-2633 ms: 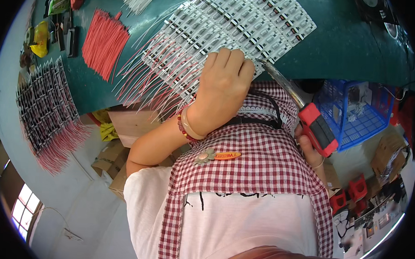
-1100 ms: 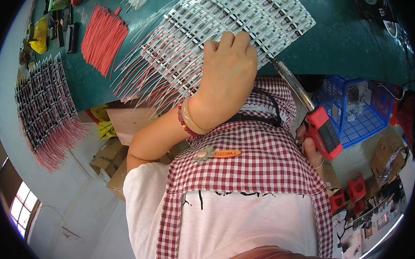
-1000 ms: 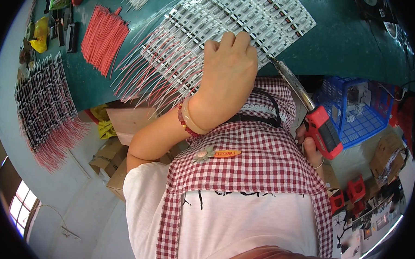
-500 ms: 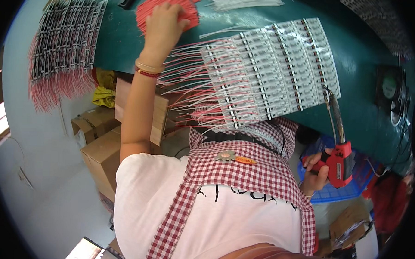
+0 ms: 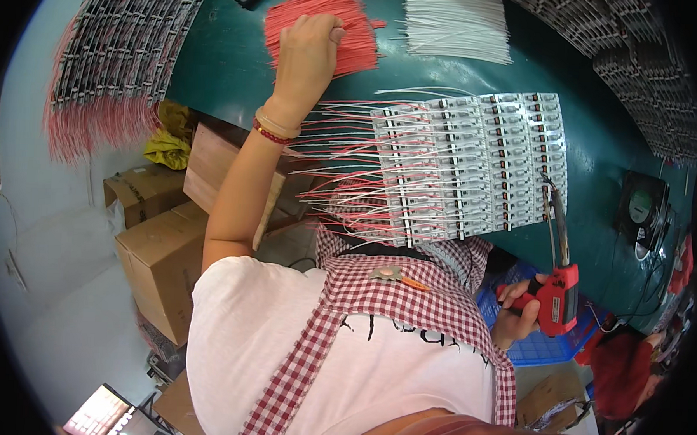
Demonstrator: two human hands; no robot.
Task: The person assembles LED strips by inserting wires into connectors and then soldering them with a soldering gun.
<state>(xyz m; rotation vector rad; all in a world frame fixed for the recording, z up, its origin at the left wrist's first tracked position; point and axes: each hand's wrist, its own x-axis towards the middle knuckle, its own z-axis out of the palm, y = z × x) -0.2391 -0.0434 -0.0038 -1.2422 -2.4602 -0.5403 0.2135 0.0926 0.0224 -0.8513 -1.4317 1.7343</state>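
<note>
My left hand (image 5: 311, 49) is over a pile of cut red wires (image 5: 356, 35) at the far side of the table. Its fingers are curled and pinched down onto the wires; the fingertips are partly hidden. In my right hand (image 5: 518, 314) is a red and black soldering gun (image 5: 560, 298), held by its grip. The gun's tip points up at the right edge of a panel of small white circuit boards (image 5: 475, 169) with rows of dark parts. Red and white wires (image 5: 340, 151) stick out from the panel's left side toward my left forearm.
White cut wires (image 5: 456, 24) lie behind the panel. Wired boards are stacked at the far left (image 5: 126, 44) and far right (image 5: 649, 91). A black device with a fan (image 5: 642, 203) sits at right. Below are cardboard boxes (image 5: 160, 260) and a blue basket (image 5: 549, 349).
The view has shifted, so the table things sit lower and more white wire shows. My left hand stays at the red wires, its fingers more closed. The soldering gun remains by the panel's right edge.
</note>
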